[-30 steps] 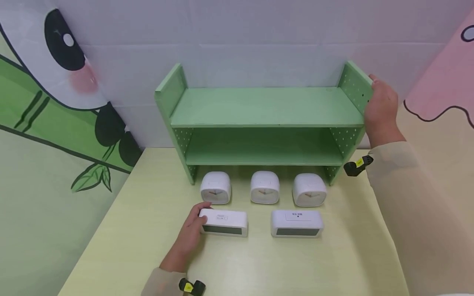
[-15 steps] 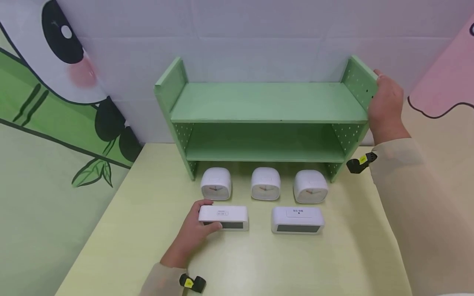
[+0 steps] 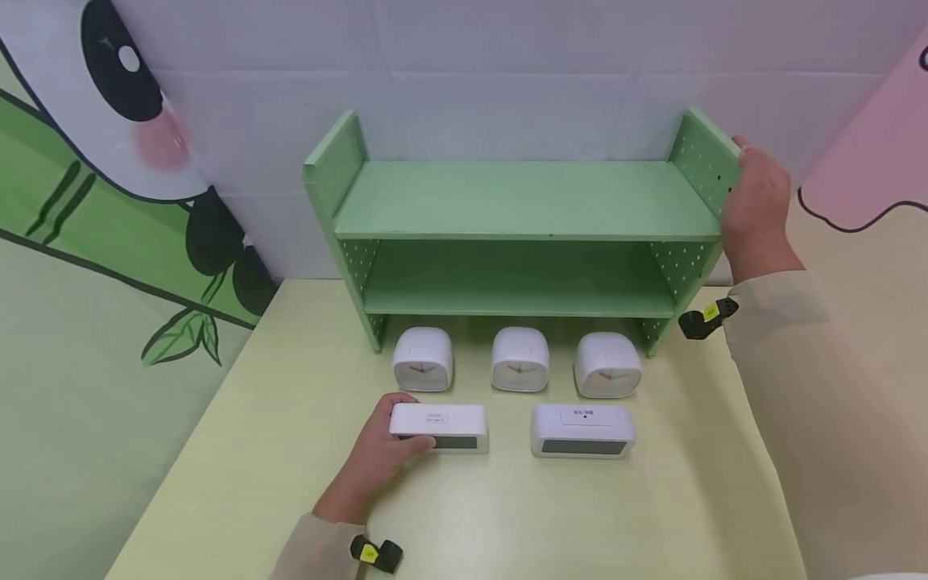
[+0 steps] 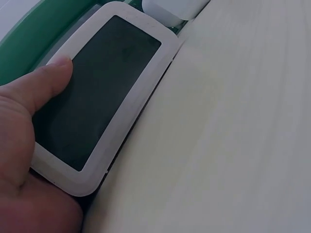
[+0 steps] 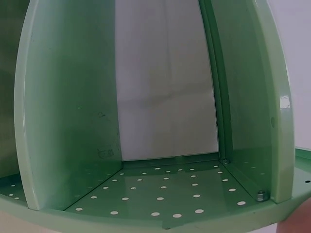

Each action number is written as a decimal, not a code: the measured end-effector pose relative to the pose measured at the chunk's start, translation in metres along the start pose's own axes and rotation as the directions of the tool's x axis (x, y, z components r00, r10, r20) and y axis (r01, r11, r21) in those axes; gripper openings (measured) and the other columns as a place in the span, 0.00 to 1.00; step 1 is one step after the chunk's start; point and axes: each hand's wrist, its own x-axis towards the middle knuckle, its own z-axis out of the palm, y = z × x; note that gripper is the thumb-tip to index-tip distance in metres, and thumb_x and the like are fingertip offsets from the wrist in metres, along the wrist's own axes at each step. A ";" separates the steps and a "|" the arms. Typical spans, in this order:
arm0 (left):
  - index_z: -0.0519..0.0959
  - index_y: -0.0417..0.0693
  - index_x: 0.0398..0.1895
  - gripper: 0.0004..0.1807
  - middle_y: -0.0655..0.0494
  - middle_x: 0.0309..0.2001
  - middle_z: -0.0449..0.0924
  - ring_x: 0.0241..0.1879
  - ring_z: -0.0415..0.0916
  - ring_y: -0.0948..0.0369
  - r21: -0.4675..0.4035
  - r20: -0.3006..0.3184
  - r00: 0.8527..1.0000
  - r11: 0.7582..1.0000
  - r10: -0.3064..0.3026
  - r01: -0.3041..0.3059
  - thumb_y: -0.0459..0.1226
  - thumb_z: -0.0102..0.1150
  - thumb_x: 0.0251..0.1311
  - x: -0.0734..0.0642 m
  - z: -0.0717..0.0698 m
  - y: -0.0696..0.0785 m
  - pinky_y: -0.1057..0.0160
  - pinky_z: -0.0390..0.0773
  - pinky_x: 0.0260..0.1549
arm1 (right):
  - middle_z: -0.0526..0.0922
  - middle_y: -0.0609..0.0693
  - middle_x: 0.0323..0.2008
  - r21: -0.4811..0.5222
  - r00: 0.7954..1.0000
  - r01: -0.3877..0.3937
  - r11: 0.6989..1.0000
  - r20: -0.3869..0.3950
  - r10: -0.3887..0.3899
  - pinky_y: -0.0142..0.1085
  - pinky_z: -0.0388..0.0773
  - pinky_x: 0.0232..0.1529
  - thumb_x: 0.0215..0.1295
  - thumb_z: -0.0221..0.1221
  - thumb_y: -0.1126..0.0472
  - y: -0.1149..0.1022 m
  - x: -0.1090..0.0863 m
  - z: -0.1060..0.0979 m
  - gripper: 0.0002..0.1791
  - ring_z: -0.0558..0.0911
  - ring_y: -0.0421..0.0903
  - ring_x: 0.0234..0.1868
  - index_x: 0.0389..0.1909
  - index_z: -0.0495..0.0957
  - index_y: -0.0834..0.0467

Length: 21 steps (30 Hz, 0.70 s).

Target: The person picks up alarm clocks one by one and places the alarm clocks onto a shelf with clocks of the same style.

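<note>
My left hand [image 3: 373,455] grips the left end of a white digital clock [image 3: 464,416] lying on the table. Its thumb [image 4: 51,80] presses on the dark display [image 4: 104,87], and the other fingers are mostly hidden behind the case. A matching digital clock [image 3: 583,423] stands to the right. Behind them, three small white analog clocks [image 3: 424,358] form a row in front of a green two-tier shelf [image 3: 525,197]. High at the shelf's right side, my right hand [image 3: 757,205] holds the side panel [image 3: 703,165]; its fingers are partly hidden.
The pale wooden table [image 3: 239,475] carries the clocks and the shelf. Behind the shelf hangs a lilac wall cloth [image 3: 507,72] with cartoon prints. In the right wrist view, the perforated green panel [image 5: 160,187] and a shelf board [image 5: 73,107] fill much of the frame.
My left thumb has slid from the clock's left end onto the front of its display. My right hand stays on the shelf's side panel. The head view has shifted slightly.
</note>
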 end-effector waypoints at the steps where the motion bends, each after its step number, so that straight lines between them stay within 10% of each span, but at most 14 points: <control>1: 0.69 0.45 0.60 0.34 0.50 0.49 0.78 0.47 0.74 0.54 0.003 -0.005 1.000 1.000 -0.007 0.007 0.30 0.77 0.51 -0.001 0.000 0.000 0.55 0.71 0.53 | 0.73 0.45 0.57 -0.002 1.000 -0.005 1.000 0.002 0.005 0.30 0.77 0.44 0.83 0.34 0.47 0.000 0.000 0.000 0.27 0.75 0.39 0.48 0.76 0.68 0.44; 21: 0.68 0.39 0.59 0.35 0.47 0.51 0.78 0.48 0.75 0.55 -0.131 -0.017 1.000 0.991 0.006 -0.008 0.27 0.78 0.49 -0.010 0.014 0.040 0.60 0.75 0.49 | 0.73 0.42 0.51 -0.088 1.000 0.016 0.996 -0.013 -0.017 0.28 0.76 0.40 0.83 0.33 0.48 -0.002 0.005 0.003 0.28 0.75 0.37 0.42 0.76 0.67 0.43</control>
